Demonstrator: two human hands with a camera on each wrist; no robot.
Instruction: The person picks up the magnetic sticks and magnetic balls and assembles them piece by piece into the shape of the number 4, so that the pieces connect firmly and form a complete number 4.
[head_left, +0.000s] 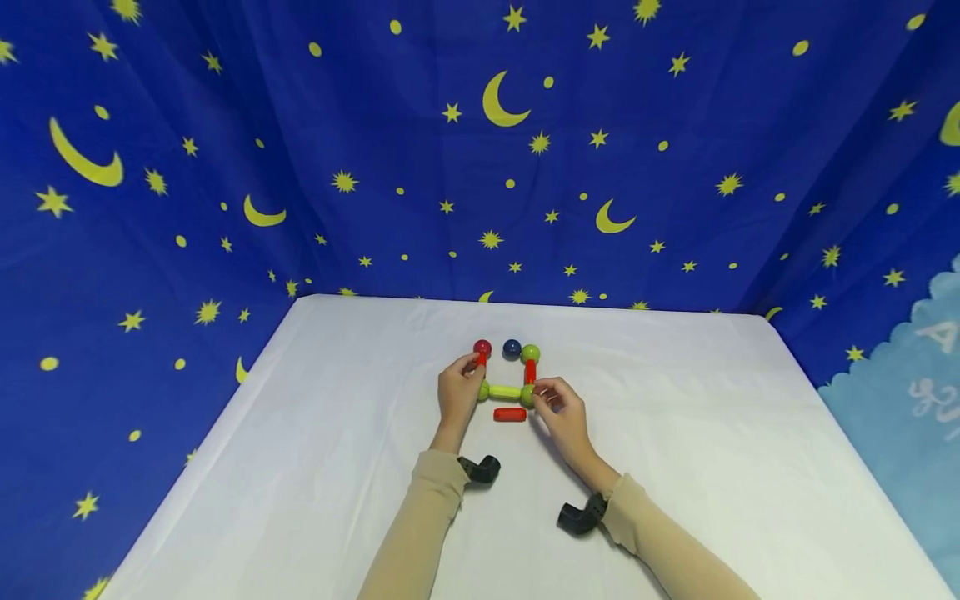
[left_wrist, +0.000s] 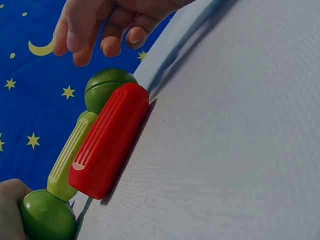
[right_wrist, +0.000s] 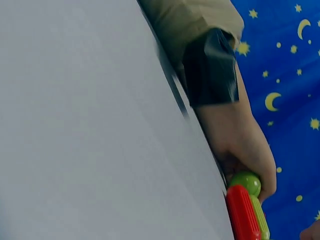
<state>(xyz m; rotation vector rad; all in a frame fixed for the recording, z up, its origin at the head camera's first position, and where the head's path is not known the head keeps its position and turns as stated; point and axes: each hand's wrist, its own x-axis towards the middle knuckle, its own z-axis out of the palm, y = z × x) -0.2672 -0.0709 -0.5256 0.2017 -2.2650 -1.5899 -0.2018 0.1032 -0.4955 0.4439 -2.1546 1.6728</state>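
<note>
On the white table lies a U of magnetic rods and balls. Its left side is a red rod (head_left: 482,360) topped by a red ball (head_left: 482,347), and my left hand (head_left: 457,392) pinches that rod beside a green ball (left_wrist: 47,215). A yellow-green rod (head_left: 505,392) joins this ball to another green ball (head_left: 528,396). From there a second red rod (head_left: 531,371) runs to a lighter green ball (head_left: 531,353). My right hand (head_left: 564,414) hovers by the lower right ball, fingers loosely bent and apart from it in the left wrist view.
A loose red rod (head_left: 510,414) lies in front of the U. A dark blue ball (head_left: 512,348) sits between the two top balls. Blue star-patterned cloth (head_left: 420,150) surrounds the white table (head_left: 300,500). Black camera mounts (head_left: 581,517) stick out from both wrists.
</note>
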